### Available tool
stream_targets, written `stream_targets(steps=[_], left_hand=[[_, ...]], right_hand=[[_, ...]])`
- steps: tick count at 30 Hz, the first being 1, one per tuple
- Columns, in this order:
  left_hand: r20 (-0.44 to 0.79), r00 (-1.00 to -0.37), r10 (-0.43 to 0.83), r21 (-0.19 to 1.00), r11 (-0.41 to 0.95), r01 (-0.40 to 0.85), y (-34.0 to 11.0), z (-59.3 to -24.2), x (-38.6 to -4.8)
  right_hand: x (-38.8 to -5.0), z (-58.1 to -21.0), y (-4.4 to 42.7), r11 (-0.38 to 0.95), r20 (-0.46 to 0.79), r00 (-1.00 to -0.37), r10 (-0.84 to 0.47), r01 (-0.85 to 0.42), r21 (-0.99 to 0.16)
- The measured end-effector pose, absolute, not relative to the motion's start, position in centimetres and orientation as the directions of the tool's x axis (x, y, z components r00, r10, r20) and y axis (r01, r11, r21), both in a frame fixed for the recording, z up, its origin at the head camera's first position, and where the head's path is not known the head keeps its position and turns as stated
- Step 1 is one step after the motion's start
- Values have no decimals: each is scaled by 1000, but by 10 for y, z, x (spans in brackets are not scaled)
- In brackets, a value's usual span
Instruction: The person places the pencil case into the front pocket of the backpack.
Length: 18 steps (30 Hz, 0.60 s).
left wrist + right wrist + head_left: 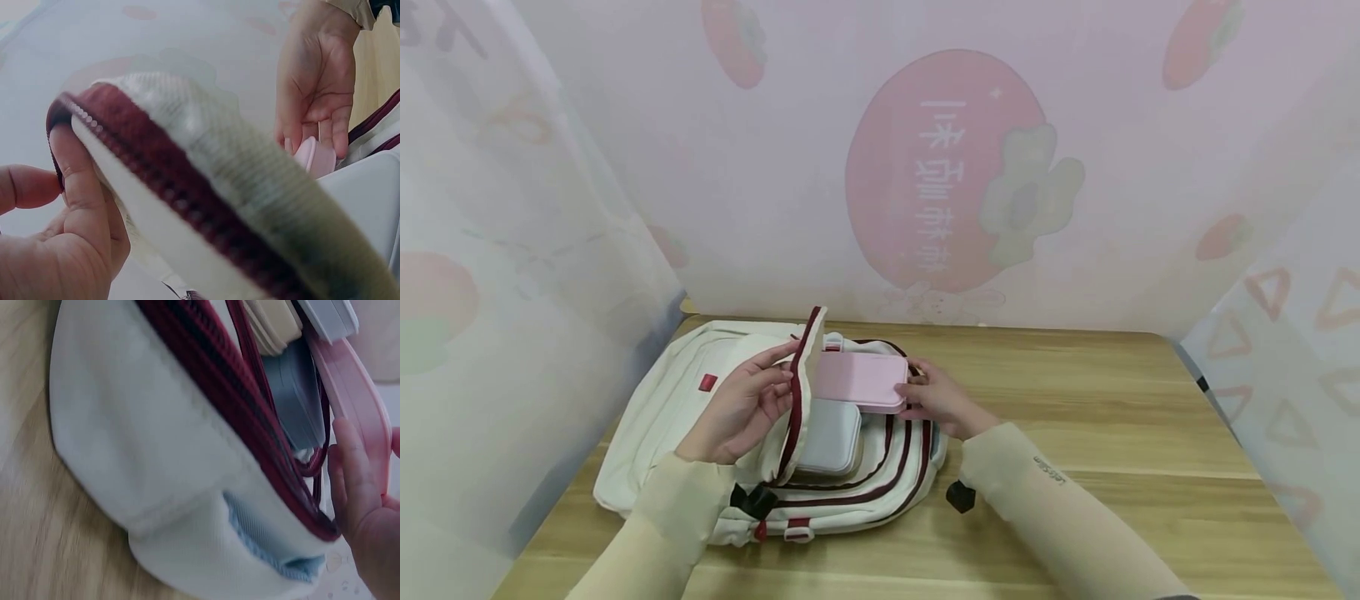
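Observation:
A cream backpack (662,417) with dark red zips lies on the table, its front pocket flap (801,392) lifted. My left hand (748,404) pinches the zip edge of that flap between thumb and fingers. With my right hand (943,400) I grip the end of a pink case (865,379), partly inside the pocket opening. Below the pink case in the head view sits a white case (829,437). In the right wrist view a blue-grey case (294,394) and a beige case (272,325) show deeper in the pocket.
The backpack rests on a wooden table (1075,400), mostly to its left side. Pale curtains with strawberry prints (955,167) stand behind and at both sides. A light blue-lined side pocket (262,537) gapes at the bag's end.

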<state>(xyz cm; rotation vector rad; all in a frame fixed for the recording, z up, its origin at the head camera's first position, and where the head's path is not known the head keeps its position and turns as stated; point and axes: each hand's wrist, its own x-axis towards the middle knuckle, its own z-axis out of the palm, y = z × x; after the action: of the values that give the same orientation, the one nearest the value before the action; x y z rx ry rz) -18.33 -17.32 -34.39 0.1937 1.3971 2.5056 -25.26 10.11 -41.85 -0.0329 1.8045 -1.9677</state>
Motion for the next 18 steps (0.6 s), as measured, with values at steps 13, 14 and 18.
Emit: stream_targets(steps=[13,14,18], left_hand=[[-27,-958,284,847,-503,-173,-172,-343,-181],[-27,-958,284,845,-505,-174,-172,-343,-181],[-25,-957,288,840,-513,-176,-173,-343,-181]], right_hand=[[-249,-425,84,-63,-267,-902,-340,305,-950],[-249,-427,83,-66,-270,-902,-336,308,-949],[-252,-431,77,-58,-266,-904,-335,301,-952]])
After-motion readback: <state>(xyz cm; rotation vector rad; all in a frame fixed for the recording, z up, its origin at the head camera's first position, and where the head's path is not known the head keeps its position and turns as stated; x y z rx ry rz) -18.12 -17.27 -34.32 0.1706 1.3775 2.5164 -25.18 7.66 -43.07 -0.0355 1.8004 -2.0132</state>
